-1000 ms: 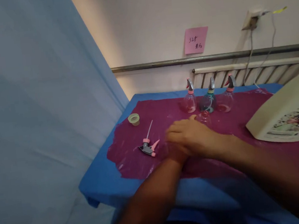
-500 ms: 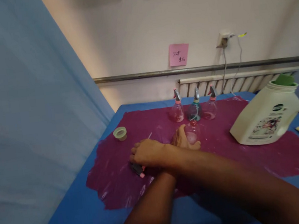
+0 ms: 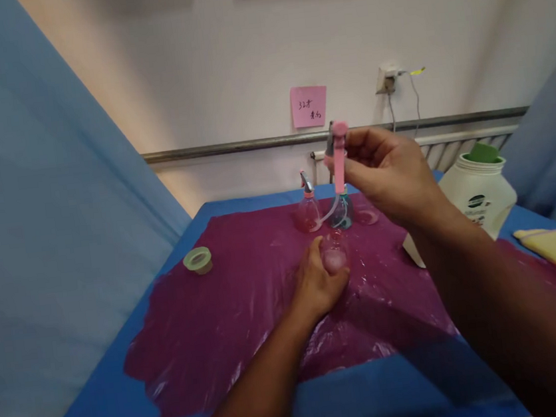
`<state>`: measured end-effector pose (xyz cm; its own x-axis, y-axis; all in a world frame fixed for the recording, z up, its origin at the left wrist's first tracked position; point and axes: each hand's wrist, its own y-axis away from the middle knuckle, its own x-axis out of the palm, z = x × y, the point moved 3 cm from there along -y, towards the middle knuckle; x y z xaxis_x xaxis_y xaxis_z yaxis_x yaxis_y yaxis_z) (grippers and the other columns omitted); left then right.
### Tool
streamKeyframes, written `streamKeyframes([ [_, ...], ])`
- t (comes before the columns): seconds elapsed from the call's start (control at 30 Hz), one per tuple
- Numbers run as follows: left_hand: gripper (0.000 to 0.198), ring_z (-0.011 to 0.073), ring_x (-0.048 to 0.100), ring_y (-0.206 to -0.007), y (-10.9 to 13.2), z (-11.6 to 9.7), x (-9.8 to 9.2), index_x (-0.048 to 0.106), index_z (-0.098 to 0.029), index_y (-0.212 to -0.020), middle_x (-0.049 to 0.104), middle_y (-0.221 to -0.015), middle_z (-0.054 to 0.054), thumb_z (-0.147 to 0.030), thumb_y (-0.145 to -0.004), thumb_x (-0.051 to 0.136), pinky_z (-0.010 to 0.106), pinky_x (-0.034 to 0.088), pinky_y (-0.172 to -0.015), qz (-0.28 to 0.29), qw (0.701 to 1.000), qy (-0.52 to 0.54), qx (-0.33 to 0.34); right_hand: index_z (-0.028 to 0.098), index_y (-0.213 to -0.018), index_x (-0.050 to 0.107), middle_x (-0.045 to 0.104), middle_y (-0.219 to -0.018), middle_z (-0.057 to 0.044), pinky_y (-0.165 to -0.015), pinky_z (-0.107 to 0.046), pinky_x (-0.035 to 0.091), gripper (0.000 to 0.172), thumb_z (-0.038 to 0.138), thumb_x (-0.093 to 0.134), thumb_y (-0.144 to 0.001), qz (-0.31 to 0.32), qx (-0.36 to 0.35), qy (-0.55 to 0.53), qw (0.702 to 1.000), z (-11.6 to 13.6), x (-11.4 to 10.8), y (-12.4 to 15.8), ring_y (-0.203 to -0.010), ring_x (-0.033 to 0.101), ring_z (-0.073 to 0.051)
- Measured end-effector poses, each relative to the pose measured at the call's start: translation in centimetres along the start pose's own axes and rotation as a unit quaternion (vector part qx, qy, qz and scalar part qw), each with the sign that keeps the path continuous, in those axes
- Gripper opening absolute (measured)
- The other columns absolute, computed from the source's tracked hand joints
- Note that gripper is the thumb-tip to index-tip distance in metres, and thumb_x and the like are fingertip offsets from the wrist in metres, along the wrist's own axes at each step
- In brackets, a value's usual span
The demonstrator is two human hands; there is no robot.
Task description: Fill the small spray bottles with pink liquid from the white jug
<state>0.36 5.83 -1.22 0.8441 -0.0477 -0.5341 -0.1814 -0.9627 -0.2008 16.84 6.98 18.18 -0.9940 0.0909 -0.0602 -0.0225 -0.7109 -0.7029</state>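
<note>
Green cap (image 3: 197, 259) — on magenta sheet (image 3: 230, 321), left side | left hand (image 3: 317, 286) curled around clear bottle (image 3: 335, 257), upright on the sheet | right hand (image 3: 391, 175) raised above it, fingers pinching pink spray head (image 3: 339, 156) (tube trailing below) | white jug (image 3: 480, 195) — far right, partly behind the forearm.

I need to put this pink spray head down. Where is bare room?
Bare: the magenta plastic sheet between the round green cap and the left hand. Crowded: the back, by clear spray bottles and the white plastic jug.
</note>
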Motion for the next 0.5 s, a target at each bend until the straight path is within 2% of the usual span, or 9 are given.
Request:
streamKeyframes([
  [0.1, 0.092, 0.0389, 0.056, -0.160, 0.0, 0.0, 0.1, 0.046, -0.023, -0.168, 0.058, -0.171, 0.018, -0.033, -0.085, 0.085, 0.058, 0.041, -0.136, 0.005, 1.000, -0.002, 0.014, 0.022, -0.107, 0.079, 0.077, -0.094, -0.002, -0.077, -0.036, 0.062, 0.038, 0.046, 0.100, -0.086, -0.014, 0.044, -0.008, 0.999, -0.4, -1.5, -0.1, -0.084, 0.070, -0.019],
  [0.2, 0.093, 0.0406, 0.058, -0.158, 0.0, 0.0, 0.2, 0.047, -0.023, -0.167, 0.060, -0.168, 0.019, -0.034, -0.084, 0.087, 0.060, 0.043, -0.134, 0.006, 1.000, -0.011, 0.006, 0.021, -0.106, 0.081, 0.074, -0.088, -0.001, -0.073, -0.035, 0.059, 0.035, 0.041, 0.100, -0.085, -0.027, 0.065, 0.017, 0.997, -0.6, -2.0, 0.3, -0.078, 0.067, -0.017],
  [0.3, 0.093, 0.0394, 0.058, -0.158, 0.0, -0.2, 0.1, 0.046, -0.024, -0.167, 0.060, -0.169, 0.019, -0.034, -0.084, 0.088, 0.058, 0.043, -0.135, 0.011, 1.000, -0.019, -0.001, 0.021, -0.107, 0.081, 0.075, -0.088, -0.001, -0.073, -0.034, 0.058, 0.033, 0.038, 0.099, -0.085, -0.024, 0.066, 0.033, 0.997, -1.1, -2.3, 0.6, -0.078, 0.067, -0.017],
  [0.5, 0.087, 0.0382, 0.059, -0.155, -0.1, -0.5, 0.1, 0.049, -0.028, -0.163, 0.061, -0.168, 0.015, -0.031, -0.085, 0.087, 0.057, 0.043, -0.134, 0.007, 1.000, -0.007, 0.007, 0.020, -0.106, 0.081, 0.076, -0.088, -0.003, -0.073, -0.034, 0.058, 0.041, 0.046, 0.100, -0.081, 0.018, 0.124, 0.013, 0.992, -4.9, -1.9, 2.5, -0.079, 0.067, -0.018],
])
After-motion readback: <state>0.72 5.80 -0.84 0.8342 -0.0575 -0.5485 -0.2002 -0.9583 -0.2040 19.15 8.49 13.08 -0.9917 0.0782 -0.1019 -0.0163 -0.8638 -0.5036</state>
